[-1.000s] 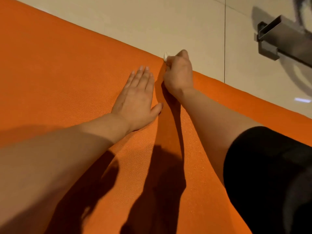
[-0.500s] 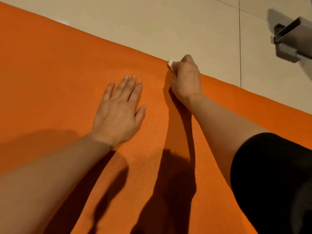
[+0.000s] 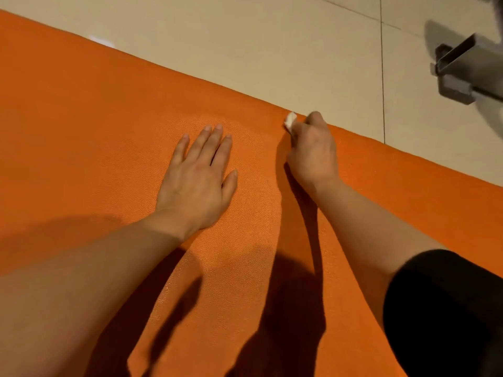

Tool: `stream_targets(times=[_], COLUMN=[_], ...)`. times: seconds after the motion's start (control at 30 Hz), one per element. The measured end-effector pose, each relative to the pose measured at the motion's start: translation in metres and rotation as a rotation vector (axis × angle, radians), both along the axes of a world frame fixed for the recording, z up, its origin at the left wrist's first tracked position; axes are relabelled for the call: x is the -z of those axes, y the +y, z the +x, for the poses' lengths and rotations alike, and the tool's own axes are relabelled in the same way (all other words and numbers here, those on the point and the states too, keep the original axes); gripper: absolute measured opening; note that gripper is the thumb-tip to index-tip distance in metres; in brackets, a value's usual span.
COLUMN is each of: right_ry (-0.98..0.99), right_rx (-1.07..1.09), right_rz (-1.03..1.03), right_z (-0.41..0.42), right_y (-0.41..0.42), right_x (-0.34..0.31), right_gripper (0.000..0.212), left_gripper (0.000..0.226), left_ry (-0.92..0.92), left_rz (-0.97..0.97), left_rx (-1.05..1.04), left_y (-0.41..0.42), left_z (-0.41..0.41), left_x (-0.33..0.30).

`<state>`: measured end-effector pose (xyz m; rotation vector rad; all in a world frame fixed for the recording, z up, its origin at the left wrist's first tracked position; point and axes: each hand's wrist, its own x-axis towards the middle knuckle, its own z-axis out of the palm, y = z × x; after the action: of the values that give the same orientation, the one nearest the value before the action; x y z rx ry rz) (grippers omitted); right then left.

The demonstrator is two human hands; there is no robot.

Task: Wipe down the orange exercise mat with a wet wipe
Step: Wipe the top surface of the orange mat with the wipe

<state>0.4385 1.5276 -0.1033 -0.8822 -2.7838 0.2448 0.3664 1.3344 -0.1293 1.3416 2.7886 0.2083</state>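
Head view: wipe mostly hidden

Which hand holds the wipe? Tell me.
The right hand, at the far edge of the orange mat, grips the white wipe in curled fingers. The left hand lies flat, holding nothing.

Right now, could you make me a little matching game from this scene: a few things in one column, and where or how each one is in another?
Things:
1. left hand
2. wet wipe
3. metal bar
4. black sleeve

States:
A. on the tiled floor, top right
B. lying flat on the orange mat
C. pinched in the right hand at the mat's far edge
D. covering the right upper arm

Pairs: 1-B, 2-C, 3-A, 4-D
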Motion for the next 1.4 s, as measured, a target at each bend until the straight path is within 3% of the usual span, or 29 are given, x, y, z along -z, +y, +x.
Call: stream_targets(times=[0.07, 0.17, 0.37, 0.5, 0.6, 0.77, 0.9, 1.0, 1.2, 1.4], right_ry=[-0.002, 0.040, 0.032, -0.004, 0.020, 0.011, -0.081, -0.080, -0.070, -0.144], right_rx=[0.151, 0.252, -0.104, 0.065, 0.188, -0.162, -0.029, 0.126, -0.191, 0.039], right_rz=[0.024, -0.108, -0.083, 0.020, -0.082, -0.129, -0.008, -0.029, -0.075, -0.041], right_z=[0.020, 0.004, 0.000, 0.049, 0.040, 0.017, 0.068, 0.083, 0.067, 0.111], right_y=[0.006, -0.014, -0.035, -0.011, -0.033, -0.085, -0.058, -0.065, -0.108, -0.105], right_x=[0.001, 0.006, 0.004, 0.004, 0.005, 0.002, 0.001, 0.000, -0.003, -0.009], right_gripper=[0.032, 0.025, 0.020, 0.020, 0.025, 0.027, 0.033, 0.035, 0.033, 0.030], left_gripper=[0.066, 0.066, 0.066, 0.065, 0.064, 0.062, 0.058, 0.058, 0.062, 0.058], left_ry=[0.007, 0.019, -0.004, 0.003, 0.006, -0.045, -0.136, -0.188, -0.181, -0.102], left_rz=[-0.024, -0.047, -0.066, -0.125, -0.160, -0.186, -0.099, -0.056, -0.129, -0.118], left_rx=[0.006, -0.003, 0.004, 0.015, 0.007, -0.014, 0.008, -0.003, 0.047, 0.220], left_y=[0.001, 0.001, 0.000, 0.003, 0.005, 0.006, -0.020, -0.044, -0.067, -0.116], left_z=[0.000, 0.002, 0.001, 0.002, 0.004, 0.007, 0.035, 0.064, 0.092, 0.107], left_x=[0.001, 0.001, -0.003, -0.004, -0.003, -0.010, -0.016, -0.019, -0.032, -0.035])
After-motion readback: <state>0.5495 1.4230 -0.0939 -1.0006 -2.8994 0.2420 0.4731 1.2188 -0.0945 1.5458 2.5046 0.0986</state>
